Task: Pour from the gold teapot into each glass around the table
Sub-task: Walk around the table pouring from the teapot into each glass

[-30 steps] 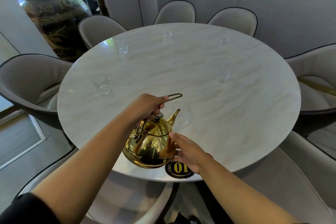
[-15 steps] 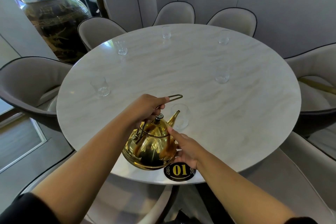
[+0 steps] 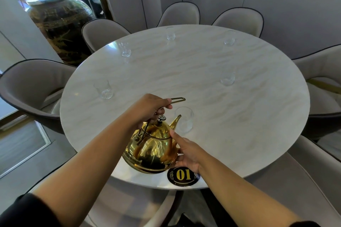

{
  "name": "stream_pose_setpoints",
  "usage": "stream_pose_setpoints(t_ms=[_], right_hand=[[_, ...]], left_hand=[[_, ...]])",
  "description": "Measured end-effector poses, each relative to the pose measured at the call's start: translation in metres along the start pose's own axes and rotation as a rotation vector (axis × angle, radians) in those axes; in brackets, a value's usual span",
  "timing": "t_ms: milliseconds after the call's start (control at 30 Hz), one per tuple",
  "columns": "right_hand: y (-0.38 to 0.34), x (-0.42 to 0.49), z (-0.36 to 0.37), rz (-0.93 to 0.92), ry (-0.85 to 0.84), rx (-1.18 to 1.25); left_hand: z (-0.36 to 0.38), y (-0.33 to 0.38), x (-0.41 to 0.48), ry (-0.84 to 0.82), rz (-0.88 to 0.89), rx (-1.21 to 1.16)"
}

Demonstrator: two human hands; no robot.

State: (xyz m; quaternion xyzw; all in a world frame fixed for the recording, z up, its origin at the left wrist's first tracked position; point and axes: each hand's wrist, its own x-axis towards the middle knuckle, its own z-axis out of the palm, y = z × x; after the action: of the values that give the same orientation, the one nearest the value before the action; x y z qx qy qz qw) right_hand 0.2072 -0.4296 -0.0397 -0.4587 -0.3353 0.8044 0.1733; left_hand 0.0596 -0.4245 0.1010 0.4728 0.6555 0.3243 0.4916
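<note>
A shiny gold teapot (image 3: 150, 150) hangs above the near edge of the round marble table (image 3: 184, 83), tilted slightly toward its spout. My left hand (image 3: 147, 108) is shut on its thin wire handle. My right hand (image 3: 185, 151) rests flat against the pot's right side, one finger up near the lid rim. The spout tip is beside the rim of the nearest clear glass (image 3: 184, 122). Other clear glasses stand at the left (image 3: 103, 89), far left (image 3: 125, 49), far middle (image 3: 170, 33), far right (image 3: 229, 38) and right (image 3: 228, 78).
A black oval plaque marked "01" (image 3: 182, 176) lies at the table's near edge under my right wrist. Grey upholstered chairs (image 3: 27, 86) ring the table closely. A large dark ornamental jar (image 3: 59, 22) stands behind the left chairs.
My right hand's finger has slid up the teapot's side toward the lid rim. The teapot has stayed almost in place next to the nearest glass.
</note>
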Motion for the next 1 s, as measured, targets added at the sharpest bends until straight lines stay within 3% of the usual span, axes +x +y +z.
stream_pose_setpoints(t_ms=[733,1000], right_hand=[[-0.004,-0.009,0.0,-0.012,-0.008,0.027],[-0.001,-0.01,0.001,-0.009,0.009,0.041]], left_hand=[[0.006,0.011,-0.002,0.042,0.011,0.077],[0.013,0.01,-0.001,0.123,0.042,0.203]])
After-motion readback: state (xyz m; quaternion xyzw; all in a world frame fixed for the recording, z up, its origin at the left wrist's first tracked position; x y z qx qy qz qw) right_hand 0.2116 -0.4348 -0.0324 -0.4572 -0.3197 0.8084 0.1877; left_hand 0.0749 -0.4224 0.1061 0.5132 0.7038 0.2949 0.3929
